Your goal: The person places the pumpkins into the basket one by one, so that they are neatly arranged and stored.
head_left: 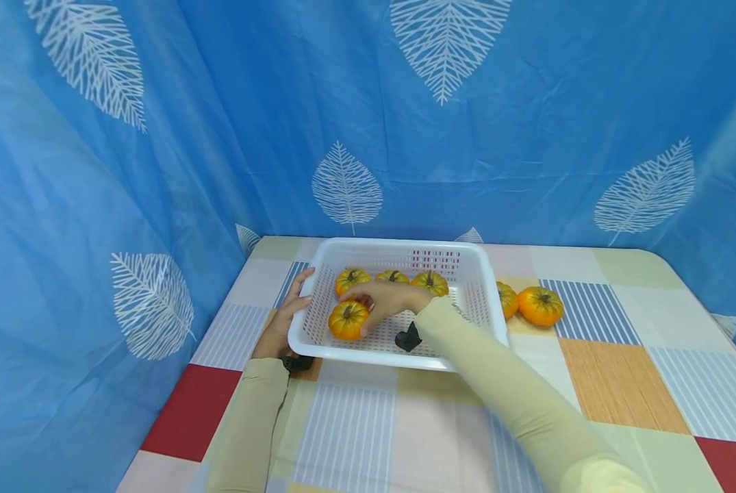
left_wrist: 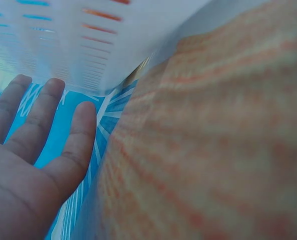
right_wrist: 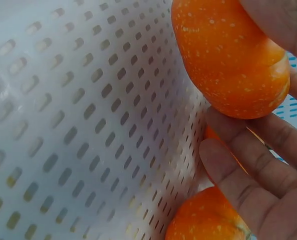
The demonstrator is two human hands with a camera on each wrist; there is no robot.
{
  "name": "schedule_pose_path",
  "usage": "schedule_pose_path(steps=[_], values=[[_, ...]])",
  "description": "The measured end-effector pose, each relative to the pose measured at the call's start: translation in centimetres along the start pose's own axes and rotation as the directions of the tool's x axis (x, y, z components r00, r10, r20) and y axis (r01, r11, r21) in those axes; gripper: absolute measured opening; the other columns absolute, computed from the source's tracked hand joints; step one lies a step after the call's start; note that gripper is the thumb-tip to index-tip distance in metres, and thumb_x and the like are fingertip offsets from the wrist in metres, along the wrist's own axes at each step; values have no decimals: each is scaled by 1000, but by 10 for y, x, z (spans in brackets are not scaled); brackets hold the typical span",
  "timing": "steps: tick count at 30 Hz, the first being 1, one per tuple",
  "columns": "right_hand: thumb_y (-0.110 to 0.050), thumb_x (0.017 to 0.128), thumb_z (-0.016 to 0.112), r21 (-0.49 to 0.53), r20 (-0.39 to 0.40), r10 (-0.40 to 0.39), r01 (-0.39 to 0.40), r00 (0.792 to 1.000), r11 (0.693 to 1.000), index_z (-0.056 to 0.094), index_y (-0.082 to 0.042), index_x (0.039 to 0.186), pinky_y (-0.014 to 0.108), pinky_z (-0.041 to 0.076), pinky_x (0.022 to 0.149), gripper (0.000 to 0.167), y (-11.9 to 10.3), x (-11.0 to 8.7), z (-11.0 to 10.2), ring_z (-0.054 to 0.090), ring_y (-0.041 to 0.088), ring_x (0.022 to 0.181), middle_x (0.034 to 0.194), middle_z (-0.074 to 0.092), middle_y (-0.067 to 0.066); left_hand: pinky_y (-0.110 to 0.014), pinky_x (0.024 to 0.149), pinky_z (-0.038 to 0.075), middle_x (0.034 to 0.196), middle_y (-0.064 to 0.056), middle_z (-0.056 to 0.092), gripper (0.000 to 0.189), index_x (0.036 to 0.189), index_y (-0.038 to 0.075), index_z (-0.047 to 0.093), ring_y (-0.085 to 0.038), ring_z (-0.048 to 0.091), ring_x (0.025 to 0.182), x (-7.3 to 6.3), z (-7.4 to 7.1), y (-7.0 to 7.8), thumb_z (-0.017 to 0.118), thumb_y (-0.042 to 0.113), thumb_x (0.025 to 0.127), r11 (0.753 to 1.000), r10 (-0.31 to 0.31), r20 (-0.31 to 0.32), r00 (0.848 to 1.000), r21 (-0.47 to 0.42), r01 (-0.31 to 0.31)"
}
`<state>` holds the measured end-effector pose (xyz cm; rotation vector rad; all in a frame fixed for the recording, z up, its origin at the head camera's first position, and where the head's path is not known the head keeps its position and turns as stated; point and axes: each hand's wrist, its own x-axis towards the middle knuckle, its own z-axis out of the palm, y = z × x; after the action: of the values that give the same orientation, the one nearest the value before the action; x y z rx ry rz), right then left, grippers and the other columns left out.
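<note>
In the head view, a small orange pumpkin (head_left: 348,320) is at the front left inside a white perforated plastic basket (head_left: 368,357). My right hand (head_left: 387,298) reaches in from the right and holds that pumpkin between thumb and fingers. Close up in the right wrist view, the held pumpkin (right_wrist: 228,60) is smooth and speckled, beside the basket's wall. Behind it in the basket sit three more pumpkins, one of them a ribbed pumpkin (head_left: 429,282) with a dark stem. My left hand (head_left: 284,318) is at the basket's left side, its straightened fingers (left_wrist: 36,122) against the outer wall.
Two pumpkins, the nearer-right pumpkin (head_left: 540,306) fully visible, lie on the patchwork tablecloth (head_left: 614,383) just right of the basket. A blue curtain (head_left: 528,137) with white leaf prints hangs behind the table and along its left side.
</note>
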<state>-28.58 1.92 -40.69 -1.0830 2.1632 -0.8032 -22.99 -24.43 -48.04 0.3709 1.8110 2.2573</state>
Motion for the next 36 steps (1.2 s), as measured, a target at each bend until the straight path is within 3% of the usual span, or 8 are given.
schedule_pose_path(steps=[11,19,29,36], values=[[-10,88,89,-61,27,23,-21,999,998,52,-5,158,44,42,120,79,-4,8,3,51,33,145,162,52,16,-74,123,17,179,-16,5,65,161,33,25,-45,20,151,2,2,1,42,18,100,1000,-6,-19,1000,-12,6],[-12,90,89,-145,0,62,-61,998,987,54,-10,158,47,44,118,77,-6,14,7,55,33,140,159,54,14,-75,122,19,179,-12,6,64,161,34,24,-44,20,152,3,4,0,42,20,101,1000,-16,-25,1000,8,16],[-15,92,87,-139,-27,129,-131,991,982,52,-17,161,59,32,124,78,-8,16,8,40,39,154,168,44,13,-76,121,17,179,-16,3,68,164,27,19,-47,20,151,3,2,1,40,17,101,1000,-3,-12,1000,1,3],[-17,94,85,-79,-6,108,-109,994,991,42,-11,166,53,39,122,85,-9,12,3,45,40,150,170,41,15,-76,121,21,178,-15,5,69,165,26,17,-45,22,150,2,1,0,40,19,100,1000,-19,-37,999,8,20]])
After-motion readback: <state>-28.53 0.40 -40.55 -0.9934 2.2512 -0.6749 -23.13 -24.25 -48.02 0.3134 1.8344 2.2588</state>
